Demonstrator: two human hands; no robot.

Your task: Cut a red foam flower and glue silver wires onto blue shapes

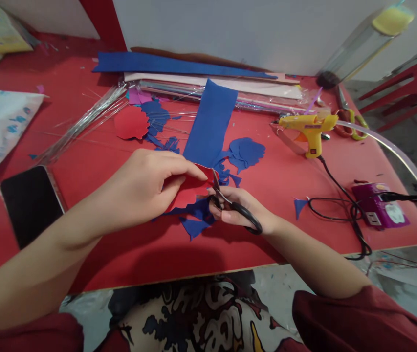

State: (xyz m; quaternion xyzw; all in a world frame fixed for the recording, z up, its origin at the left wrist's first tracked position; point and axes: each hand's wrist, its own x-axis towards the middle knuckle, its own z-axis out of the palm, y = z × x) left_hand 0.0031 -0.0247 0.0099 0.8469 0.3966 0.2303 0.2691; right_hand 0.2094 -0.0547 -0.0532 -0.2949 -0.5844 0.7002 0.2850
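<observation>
Nearest us, our left hand (142, 188) is pinching the scalloped red craft-sheet piece (189, 191) between thumb and curled fingers, just above the red table (138, 264). Our right hand (245, 211) is gripping the black-handled scissors (232, 204), fingers closed through the loops and blades biting into the piece's right edge. We are judging the piece light, thin and floppy, probably easy to crease, so we are holding it close beside the cut; farther off, blue offcuts (193, 227), a long blue strip (210, 122) and a yellow glue gun (309, 129) are lying on the table.
</observation>
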